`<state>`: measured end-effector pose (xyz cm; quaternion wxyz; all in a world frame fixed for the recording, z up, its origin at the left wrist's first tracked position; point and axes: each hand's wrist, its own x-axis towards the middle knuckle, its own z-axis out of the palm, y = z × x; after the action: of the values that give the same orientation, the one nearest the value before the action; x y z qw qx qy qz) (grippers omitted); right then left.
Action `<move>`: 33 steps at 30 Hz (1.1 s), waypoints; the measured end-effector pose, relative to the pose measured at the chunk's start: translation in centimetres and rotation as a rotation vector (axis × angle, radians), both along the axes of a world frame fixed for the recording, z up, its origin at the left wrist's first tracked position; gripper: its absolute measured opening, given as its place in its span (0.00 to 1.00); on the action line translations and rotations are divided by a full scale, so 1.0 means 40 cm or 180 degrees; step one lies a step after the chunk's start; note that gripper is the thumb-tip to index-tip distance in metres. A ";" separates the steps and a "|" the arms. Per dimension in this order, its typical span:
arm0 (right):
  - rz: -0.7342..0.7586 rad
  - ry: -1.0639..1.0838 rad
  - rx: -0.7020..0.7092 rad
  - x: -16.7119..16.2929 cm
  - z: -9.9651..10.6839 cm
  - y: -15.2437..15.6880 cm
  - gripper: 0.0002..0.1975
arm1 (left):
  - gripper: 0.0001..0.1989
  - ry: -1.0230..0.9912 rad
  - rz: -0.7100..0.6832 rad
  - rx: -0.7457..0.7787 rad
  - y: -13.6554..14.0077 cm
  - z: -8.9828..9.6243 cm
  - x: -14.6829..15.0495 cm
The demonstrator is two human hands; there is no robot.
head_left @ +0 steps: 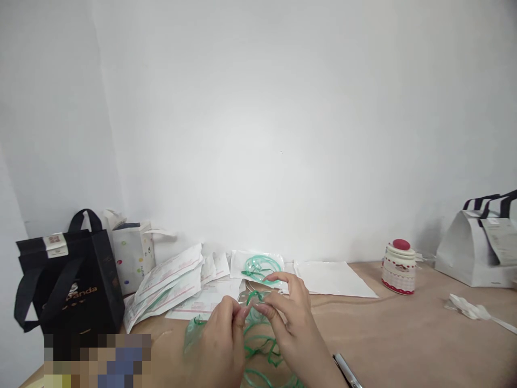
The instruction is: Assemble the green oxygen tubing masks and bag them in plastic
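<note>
At the front centre of the table, my left hand [222, 334] and my right hand [293, 318] meet with thumbs and fingers pinched together. Between them is a thin green strap [254, 296], beside a clear plastic piece partly covered by my fingers. Green tubing [254, 374] trails in loops on the table below and between my hands, with loose ends of green strap among it. A translucent green plastic piece [193, 334], perhaps part of a mask, shows left of my left hand. My fingers hide exactly how the strap is gripped.
White paper packets [169, 275] are piled at left. Behind my hands, coiled green tubing [262, 267] lies on a white packet beside a white sheet [335, 277]. Bags [81, 280] stand left, a lidded jar [399, 269] and white bag [460, 248] right. A pen-like object [346, 371] lies near my right wrist.
</note>
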<state>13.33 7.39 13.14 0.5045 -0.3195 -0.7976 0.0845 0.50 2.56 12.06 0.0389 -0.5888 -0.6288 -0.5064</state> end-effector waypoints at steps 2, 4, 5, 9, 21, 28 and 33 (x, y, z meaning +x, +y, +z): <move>-0.0146 0.0090 0.0115 0.013 0.006 0.009 0.10 | 0.12 0.0051 0.0058 -0.0031 -0.013 0.010 0.004; -0.0300 0.0231 0.0160 0.028 0.013 0.017 0.10 | 0.12 0.0032 0.0068 -0.0124 -0.029 0.023 0.006; -0.0370 0.0320 0.0165 0.034 0.015 0.020 0.10 | 0.12 0.0000 0.0058 -0.0185 -0.037 0.031 0.006; -0.0285 0.0630 0.0241 0.042 0.018 0.013 0.08 | 0.12 -0.0201 -0.0209 -0.0452 -0.058 0.056 -0.001; 0.1346 0.0272 -0.0529 0.038 0.043 -0.027 0.11 | 0.20 -0.2905 -0.2685 -0.1081 -0.007 0.054 -0.078; 0.1864 0.1216 -0.1701 0.025 0.039 -0.003 0.13 | 0.20 -0.2738 -0.1903 -0.0743 -0.005 0.064 -0.086; 0.1290 0.0627 -0.1885 0.012 0.000 0.054 0.13 | 0.22 -0.1699 -0.1021 -0.0710 0.067 -0.021 -0.097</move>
<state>13.82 9.56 13.14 0.4375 -0.2775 -0.7334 0.4401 -3.37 5.24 11.21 -0.2722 -0.5275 -0.5676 -0.5705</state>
